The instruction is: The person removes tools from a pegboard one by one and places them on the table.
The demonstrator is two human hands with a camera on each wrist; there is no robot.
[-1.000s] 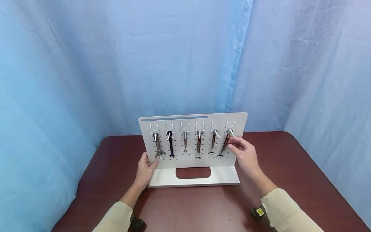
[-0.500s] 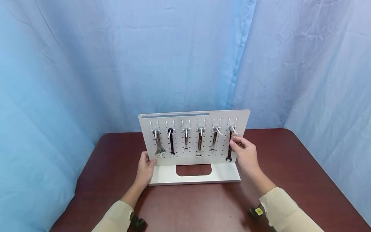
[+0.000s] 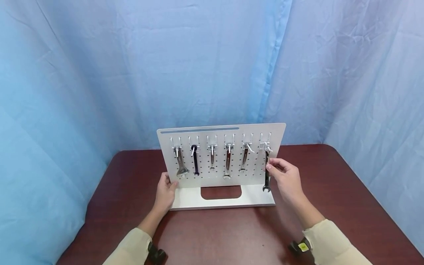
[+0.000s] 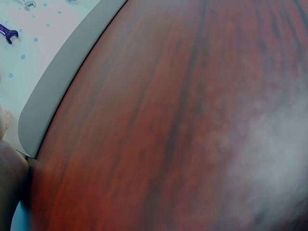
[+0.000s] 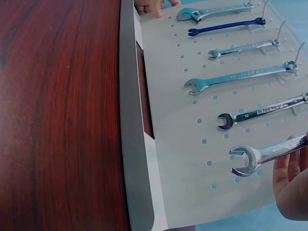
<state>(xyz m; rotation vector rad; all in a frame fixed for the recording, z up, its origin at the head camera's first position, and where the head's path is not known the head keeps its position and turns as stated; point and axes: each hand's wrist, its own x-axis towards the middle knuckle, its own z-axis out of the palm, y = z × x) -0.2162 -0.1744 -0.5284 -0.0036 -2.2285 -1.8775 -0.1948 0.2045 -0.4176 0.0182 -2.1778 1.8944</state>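
A white pegboard stand (image 3: 185, 200) stands upright on the table, with wrenches hanging from its hooks. My left hand (image 3: 165, 193) grips the board's lower left edge, thumb on the front face. At the far right, my right hand (image 3: 289, 180) pinches the handle of a chrome combination wrench (image 3: 267, 178). The ring end of this wrench is at the rightmost hook's tip; whether it is still around the hook I cannot tell. Its open-end jaw (image 5: 248, 161) points down, away from the board. Beside it hangs another chrome wrench (image 3: 244, 156).
Further left hang a longer chrome wrench (image 3: 228, 162), a small one (image 3: 212, 158), a dark blue wrench (image 3: 195, 162) and an adjustable wrench (image 3: 180, 163). The red-brown table (image 3: 212, 232) extends in front. Blue curtains (image 3: 205, 66) enclose the back and sides.
My right hand has drawn the rightmost wrench from a slanted hang to near vertical, then outward and slightly right, toward the hook's tip. My left hand keeps its grip on the board.
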